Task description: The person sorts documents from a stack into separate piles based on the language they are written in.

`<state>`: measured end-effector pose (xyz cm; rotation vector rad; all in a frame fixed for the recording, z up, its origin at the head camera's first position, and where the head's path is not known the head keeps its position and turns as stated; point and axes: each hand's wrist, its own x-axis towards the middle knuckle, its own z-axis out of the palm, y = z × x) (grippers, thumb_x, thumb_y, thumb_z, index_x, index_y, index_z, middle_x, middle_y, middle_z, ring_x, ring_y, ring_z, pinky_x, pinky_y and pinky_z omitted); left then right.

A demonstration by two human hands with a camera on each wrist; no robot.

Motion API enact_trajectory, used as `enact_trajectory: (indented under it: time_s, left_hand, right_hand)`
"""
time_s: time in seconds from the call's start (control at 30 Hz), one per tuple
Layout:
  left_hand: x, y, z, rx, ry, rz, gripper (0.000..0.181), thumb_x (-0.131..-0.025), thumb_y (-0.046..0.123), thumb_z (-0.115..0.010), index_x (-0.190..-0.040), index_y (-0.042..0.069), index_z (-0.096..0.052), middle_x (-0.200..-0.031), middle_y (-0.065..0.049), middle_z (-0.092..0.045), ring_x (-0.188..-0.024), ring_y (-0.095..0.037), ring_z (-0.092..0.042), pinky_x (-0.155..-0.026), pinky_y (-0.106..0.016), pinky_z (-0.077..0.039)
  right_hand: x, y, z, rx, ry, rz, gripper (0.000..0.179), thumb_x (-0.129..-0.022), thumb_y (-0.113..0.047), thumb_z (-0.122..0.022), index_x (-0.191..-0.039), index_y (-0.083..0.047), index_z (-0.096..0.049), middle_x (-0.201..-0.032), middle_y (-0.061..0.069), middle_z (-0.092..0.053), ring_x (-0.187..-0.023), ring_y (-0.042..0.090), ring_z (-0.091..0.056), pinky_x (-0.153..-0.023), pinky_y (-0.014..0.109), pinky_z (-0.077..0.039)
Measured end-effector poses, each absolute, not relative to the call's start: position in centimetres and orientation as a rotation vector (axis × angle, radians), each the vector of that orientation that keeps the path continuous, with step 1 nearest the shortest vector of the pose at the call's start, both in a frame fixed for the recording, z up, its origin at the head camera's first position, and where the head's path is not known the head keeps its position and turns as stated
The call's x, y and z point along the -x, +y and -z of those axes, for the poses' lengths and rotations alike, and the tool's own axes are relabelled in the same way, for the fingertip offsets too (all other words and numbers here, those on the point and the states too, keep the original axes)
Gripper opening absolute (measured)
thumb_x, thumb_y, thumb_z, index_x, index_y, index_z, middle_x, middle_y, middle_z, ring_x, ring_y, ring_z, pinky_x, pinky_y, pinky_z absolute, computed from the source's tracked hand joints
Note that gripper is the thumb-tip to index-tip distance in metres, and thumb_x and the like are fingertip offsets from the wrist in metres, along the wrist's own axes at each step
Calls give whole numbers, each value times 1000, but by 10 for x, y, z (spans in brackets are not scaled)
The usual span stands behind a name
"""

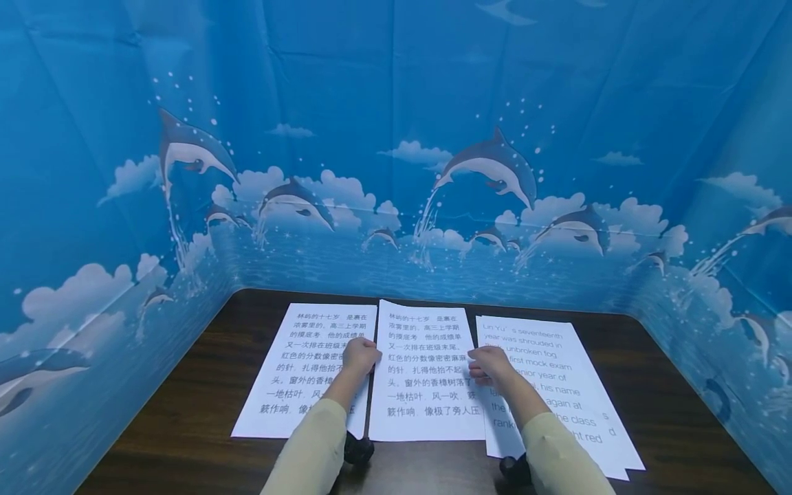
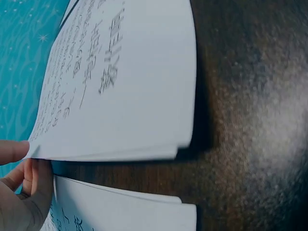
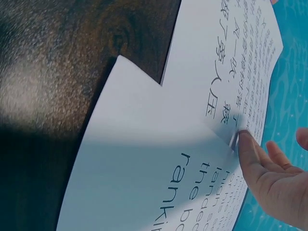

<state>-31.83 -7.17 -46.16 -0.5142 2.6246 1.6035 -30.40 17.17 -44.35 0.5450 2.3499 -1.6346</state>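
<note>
Three groups of white printed paper lie on the table. The middle paper stack (image 1: 427, 385) bears Chinese print and lies between my hands. My left hand (image 1: 361, 356) pinches its left edge; in the left wrist view, fingers (image 2: 13, 152) show on both sides of that edge. My right hand (image 1: 491, 364) is at the stack's right edge, over the neighbouring English sheets. A fingertip touches the paper edge in the right wrist view, while the other fingers stand apart from it. The left paper stack (image 1: 272, 385), with Chinese print too, is partly covered by my left forearm.
English-printed sheets (image 1: 557, 344) lie at the right, unevenly overlapped, one corner reaching over or under the middle stack's edge. The dark wooden table (image 1: 179, 385) ends against a blue dolphin-print curtain (image 1: 396, 172) at the back and sides. Black wrist straps sit near both cuffs.
</note>
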Motion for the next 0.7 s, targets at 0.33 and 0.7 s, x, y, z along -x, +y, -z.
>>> enact_trajectory:
  time_s: [0.33,0.7]
  left_hand:
    - [316,-72,465,412,2727,-1490,10,-73,4,-60,-80,1,-54,-73,-9,-48,-59,-18,-50,-50,-25,-43]
    - [323,-82,461,492,2618,-1505,7,-77,4,-51,-80,-1,-54,-69,-11,-51,-54,-17,-52,-45,-21,-42]
  right_hand:
    - [333,188,495,-581,2406,1603,42,-86,-22,-49,-119,3,-41,-92,14,-55,-79,23,-55,-65,33,-47]
    - [349,195,517,-568,2543,1566,35,-83,-26,-52,-106,0,-53,-94,13,-53,-83,24,-53,-67,33,-46]
